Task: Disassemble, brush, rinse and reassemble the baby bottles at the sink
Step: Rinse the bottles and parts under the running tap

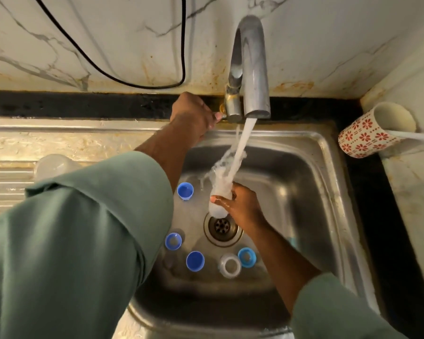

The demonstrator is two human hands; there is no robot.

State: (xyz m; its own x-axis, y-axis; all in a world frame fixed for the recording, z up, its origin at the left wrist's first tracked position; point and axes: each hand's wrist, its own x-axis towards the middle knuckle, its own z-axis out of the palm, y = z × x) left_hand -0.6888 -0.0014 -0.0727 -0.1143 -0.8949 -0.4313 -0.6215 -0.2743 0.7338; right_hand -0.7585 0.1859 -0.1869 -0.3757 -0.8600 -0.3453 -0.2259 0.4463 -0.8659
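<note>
Water running, one bottle under the tap

Water (240, 148) pours from the curved steel tap (251, 64) into one clear plastic baby bottle (219, 192), held upright above the round drain (222, 226) of the steel sink (328, 182). The right hand (240, 204) grips it, fingers curled round its body. The left hand (194, 116) closes its fingers on the tap lever. In the basin lie four blue plastic caps and rings (185, 190) and one clear ring (229, 265). One red-flowered mug (375, 130) stands on the bench.
</note>
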